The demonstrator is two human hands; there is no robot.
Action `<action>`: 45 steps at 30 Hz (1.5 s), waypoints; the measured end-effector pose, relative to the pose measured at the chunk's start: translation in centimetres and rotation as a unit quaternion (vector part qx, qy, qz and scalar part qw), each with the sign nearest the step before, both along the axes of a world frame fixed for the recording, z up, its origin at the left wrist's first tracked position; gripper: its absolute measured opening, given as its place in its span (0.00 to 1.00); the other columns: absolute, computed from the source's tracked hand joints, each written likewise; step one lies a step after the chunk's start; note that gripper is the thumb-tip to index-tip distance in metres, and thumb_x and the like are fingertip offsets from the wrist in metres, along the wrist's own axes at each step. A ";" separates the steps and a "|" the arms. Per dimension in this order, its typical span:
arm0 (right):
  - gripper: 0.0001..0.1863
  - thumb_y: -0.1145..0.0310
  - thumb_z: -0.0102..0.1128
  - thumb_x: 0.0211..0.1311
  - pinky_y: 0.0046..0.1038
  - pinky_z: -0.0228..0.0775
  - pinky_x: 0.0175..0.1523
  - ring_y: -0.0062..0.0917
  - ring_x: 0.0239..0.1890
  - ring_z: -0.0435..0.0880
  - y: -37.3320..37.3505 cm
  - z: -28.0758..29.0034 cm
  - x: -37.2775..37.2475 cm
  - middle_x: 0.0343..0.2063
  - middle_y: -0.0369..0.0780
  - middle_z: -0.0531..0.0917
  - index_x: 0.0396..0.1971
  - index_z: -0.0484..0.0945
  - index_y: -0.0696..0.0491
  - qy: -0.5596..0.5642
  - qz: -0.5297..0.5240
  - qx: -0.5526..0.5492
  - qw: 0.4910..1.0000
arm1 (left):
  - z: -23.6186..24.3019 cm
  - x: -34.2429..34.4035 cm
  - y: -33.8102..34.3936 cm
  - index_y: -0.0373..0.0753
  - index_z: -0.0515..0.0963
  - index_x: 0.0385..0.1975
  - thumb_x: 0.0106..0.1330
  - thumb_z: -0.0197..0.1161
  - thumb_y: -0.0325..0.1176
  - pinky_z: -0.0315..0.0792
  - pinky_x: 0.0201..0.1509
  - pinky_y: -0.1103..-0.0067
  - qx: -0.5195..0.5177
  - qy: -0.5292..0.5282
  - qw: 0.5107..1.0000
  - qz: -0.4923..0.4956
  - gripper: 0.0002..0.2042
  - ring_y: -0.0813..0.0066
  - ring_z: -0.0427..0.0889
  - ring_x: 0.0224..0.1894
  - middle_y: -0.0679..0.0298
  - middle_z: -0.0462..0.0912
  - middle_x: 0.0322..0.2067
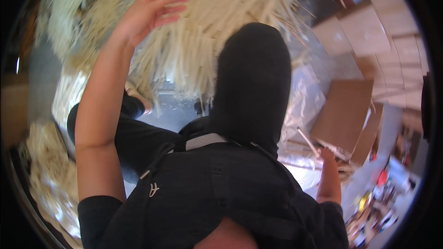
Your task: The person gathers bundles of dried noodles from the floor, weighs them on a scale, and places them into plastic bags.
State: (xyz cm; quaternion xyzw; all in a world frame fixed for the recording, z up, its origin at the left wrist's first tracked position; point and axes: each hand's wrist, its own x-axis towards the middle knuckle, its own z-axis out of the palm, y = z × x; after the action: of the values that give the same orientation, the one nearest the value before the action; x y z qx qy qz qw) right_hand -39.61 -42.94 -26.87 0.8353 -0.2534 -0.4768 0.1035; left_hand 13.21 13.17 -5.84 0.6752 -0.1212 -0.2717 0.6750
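Observation:
My left hand (156, 10) is raised over a wide heap of thin pale sticks (240, 0), its fingers stretched out and holding nothing. Motion blurs the hand and the heap, so I cannot tell whether they touch. Low on the right, beside my body, my right hand (327, 155) is closed around the end of a slim pale stick (307, 141). This stick slants up and to the left, near an open brown cardboard box (344, 110). The stick's exact kind is too blurred to name.
Clear plastic sheeting (302, 97) lies left of the box. Stacked cartons (369, 32) stand at the far right. Mixed small items (376, 212) clutter the lower right. More pale bundles (50, 161) lie at my left. My bent knees in black trousers (254, 78) are below the heap.

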 end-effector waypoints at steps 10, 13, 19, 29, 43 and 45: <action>0.12 0.68 0.53 0.67 0.15 0.65 0.37 0.13 0.31 0.74 23.9 23.3 41.4 0.29 0.34 0.81 0.42 0.81 0.58 -0.572 -0.052 0.410 0.709 | -23.1 9.3 18.0 0.38 0.74 0.54 0.57 0.66 0.41 0.69 0.55 0.75 0.297 0.038 0.924 0.237 0.25 0.69 0.72 0.56 0.60 0.76 0.54; 0.14 0.67 0.53 0.66 0.19 0.70 0.44 0.18 0.38 0.80 34.3 21.8 51.3 0.37 0.38 0.84 0.46 0.79 0.59 -0.400 -0.058 0.578 0.709 | -30.7 9.9 20.6 0.34 0.69 0.58 0.52 0.68 0.45 0.66 0.61 0.73 0.425 0.011 0.884 0.194 0.33 0.61 0.70 0.61 0.51 0.70 0.59; 0.19 0.64 0.58 0.61 0.22 0.71 0.52 0.23 0.45 0.79 44.6 -0.6 60.1 0.42 0.40 0.81 0.49 0.76 0.58 -0.133 -0.252 0.574 0.767 | -37.0 12.2 17.6 0.32 0.58 0.64 0.47 0.70 0.54 0.61 0.66 0.68 0.457 -0.008 0.872 0.172 0.48 0.54 0.65 0.63 0.46 0.64 0.62; 0.29 0.55 0.69 0.48 0.33 0.71 0.49 0.37 0.42 0.80 52.0 -14.9 57.1 0.40 0.50 0.81 0.46 0.75 0.58 -0.335 -0.226 0.468 0.786 | -38.8 8.7 11.6 0.32 0.59 0.63 0.52 0.72 0.47 0.67 0.60 0.72 0.193 0.212 0.957 0.035 0.42 0.62 0.72 0.57 0.52 0.70 0.58; 0.26 0.52 0.55 0.57 0.37 0.69 0.53 0.40 0.52 0.76 56.7 -4.3 68.3 0.48 0.48 0.78 0.49 0.74 0.56 -0.440 0.185 0.455 0.751 | -37.1 -0.3 10.5 0.34 0.46 0.66 0.47 0.74 0.41 0.69 0.57 0.70 0.251 0.181 0.880 0.360 0.50 0.55 0.75 0.54 0.46 0.73 0.53; 0.27 0.55 0.52 0.60 0.39 0.65 0.59 0.43 0.58 0.70 60.3 -5.0 71.1 0.54 0.48 0.75 0.55 0.70 0.55 -0.573 0.293 0.516 0.565 | -36.6 -0.2 9.6 0.36 0.41 0.67 0.48 0.73 0.40 0.67 0.59 0.69 0.264 0.185 0.886 0.334 0.52 0.54 0.74 0.56 0.46 0.71 0.55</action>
State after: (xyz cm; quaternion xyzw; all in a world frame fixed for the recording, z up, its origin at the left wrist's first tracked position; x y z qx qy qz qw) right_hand 31.52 17.40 -31.92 0.8731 0.2882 0.1088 -0.3779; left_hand 12.97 22.80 -42.44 0.7669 0.3144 -0.1720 0.5324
